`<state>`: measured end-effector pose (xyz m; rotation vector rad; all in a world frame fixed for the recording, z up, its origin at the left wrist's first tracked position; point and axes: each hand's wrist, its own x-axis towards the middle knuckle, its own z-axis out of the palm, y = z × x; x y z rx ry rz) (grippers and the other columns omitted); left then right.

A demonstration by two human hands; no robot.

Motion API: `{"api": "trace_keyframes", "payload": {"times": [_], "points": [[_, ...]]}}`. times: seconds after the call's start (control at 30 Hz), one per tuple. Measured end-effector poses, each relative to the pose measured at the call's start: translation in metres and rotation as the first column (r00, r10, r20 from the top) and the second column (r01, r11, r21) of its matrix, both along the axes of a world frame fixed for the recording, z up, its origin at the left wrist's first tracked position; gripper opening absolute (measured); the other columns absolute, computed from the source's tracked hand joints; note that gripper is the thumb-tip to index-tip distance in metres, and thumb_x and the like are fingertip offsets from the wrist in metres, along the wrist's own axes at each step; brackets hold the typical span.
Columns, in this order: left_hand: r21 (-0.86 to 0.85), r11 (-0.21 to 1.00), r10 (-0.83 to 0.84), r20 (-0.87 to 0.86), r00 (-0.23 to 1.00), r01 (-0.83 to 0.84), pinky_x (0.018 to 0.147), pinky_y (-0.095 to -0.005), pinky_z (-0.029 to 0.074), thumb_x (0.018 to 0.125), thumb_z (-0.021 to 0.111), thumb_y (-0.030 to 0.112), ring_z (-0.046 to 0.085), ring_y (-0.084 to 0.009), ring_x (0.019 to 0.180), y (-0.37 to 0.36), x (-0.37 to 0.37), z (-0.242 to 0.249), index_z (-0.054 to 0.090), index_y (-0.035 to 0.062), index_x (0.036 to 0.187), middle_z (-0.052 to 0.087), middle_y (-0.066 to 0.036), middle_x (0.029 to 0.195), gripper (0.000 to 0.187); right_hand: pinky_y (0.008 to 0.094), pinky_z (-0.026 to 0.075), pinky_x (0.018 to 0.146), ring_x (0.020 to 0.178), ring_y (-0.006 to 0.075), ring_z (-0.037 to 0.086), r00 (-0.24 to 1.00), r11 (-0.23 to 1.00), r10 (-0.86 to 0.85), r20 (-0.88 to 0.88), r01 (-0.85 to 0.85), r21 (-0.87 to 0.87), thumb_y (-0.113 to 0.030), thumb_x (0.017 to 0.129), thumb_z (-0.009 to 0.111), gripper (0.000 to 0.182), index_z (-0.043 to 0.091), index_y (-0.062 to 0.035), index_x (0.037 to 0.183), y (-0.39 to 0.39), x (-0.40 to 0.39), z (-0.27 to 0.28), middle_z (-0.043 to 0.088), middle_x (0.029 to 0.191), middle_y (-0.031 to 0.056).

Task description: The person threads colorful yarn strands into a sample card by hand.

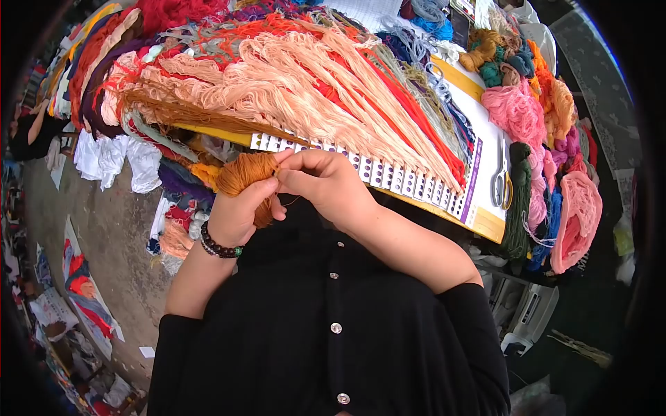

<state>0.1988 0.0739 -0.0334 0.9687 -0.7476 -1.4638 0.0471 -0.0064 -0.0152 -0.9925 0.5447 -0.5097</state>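
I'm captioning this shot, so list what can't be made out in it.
- Head view: part of the brown skein, covered by the left hand.
- Head view: what, if anything, the right hand pinches; its own fingers cover the spot.
- Head view: lettering on the purple strip, too small to read.
- Head view: the rest of the crimson yarn, cut off by the top edge.

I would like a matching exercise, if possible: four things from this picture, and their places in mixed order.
Column 1
1. golden-brown yarn skein
2. metal scissors with grey and yellow handles
3. dark beaded bracelet
4. dark green thread bundle

Column 2
A. right of the scissors in the picture
B. held in the left hand
C. around that hand's wrist
D. on a white surface, near a purple strip

Pairs: 1-B, 2-D, 3-C, 4-A
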Motion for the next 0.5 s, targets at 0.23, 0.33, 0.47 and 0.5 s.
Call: {"api": "trace_keyframes", "payload": {"times": [0.23,0.33,0.47,0.5], "points": [[0.024,0.986,0.164,-0.042,0.986,-0.163,0.054,-0.021,0.049,0.089,0.048,0.006,0.059,-0.0103,0.068,-0.001,-0.013,0.003,0.055,-0.0023,0.115,0.062,-0.009,0.101,0.028,0.0249,0.048,0.075,0.078,0.0113,0.06,0.998,0.994,-0.058,0.034,0.061,-0.09,-0.001,0.084,0.059,0.008,0.063,0.0049,0.088,-0.003,-0.004,-0.004,0.065,0.085,0.0074],[-0.002,0.991,0.135,0.064,0.989,-0.135,0.055,-0.0214,0.05,0.092,0.049,0.011,0.06,-0.0099,0.069,-0.002,-0.012,-0.003,0.056,-0.0021,0.114,0.063,-0.008,0.092,0.026,0.0251,0.048,0.073,0.076,0.0113,0.06,0.998,0.994,-0.056,-0.003,0.055,-0.091,-0.001,0.083,0.06,0.008,0.063,0.0046,0.088,-0.002,-0.006,-0.001,0.065,0.084,0.0076],[-0.021,0.985,0.173,0.106,0.979,-0.172,0.056,-0.0215,0.051,0.094,0.049,0.014,0.06,-0.0095,0.069,-0.004,-0.018,-0.005,0.056,-0.0018,0.111,0.063,-0.007,0.085,0.024,0.0248,0.048,0.071,0.074,0.0115,0.06,0.998,0.998,-0.058,0.012,0.057,0.017,-0.001,0.083,0.06,0.009,0.063,0.004,0.089,0.0,-0.007,-0.003,0.065,0.082,0.0081],[-0.023,0.976,0.219,0.087,0.972,-0.218,0.056,-0.0217,0.051,0.094,0.048,0.014,0.061,-0.0098,0.07,-0.004,-0.021,-0.005,0.056,-0.0019,0.109,0.063,-0.007,0.086,0.023,0.0249,0.048,0.07,0.074,0.0121,0.06,0.997,0.997,-0.067,0.03,0.066,0.049,-0.001,0.083,0.06,0.008,0.063,0.0042,0.088,-0.001,-0.007,-0.004,0.065,0.081,0.0088]]}}
